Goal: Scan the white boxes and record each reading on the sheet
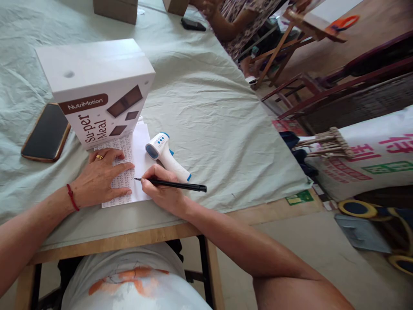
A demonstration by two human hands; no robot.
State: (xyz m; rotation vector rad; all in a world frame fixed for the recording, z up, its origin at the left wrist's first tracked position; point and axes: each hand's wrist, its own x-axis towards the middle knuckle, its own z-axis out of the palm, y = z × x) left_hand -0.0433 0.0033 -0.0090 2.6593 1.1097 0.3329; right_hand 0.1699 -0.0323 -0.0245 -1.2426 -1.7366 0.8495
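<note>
Pinched in my right hand is a black pen, its tip at the paper near the edge of the written part. The white sheet carries dense rows of handwriting on its left side and is blank on the right. My left hand, with a gold ring and a red cord at the wrist, lies on the written part, fingers spread. Just beyond my right hand lies a white and blue infrared thermometer. A tall white NutriMotion box stands at the paper's far end.
A dark phone lies left of the box on the green tablecloth. Brown boxes and a black object sit at the far side. Another person sits beyond the table. A printed white sack stands at the right.
</note>
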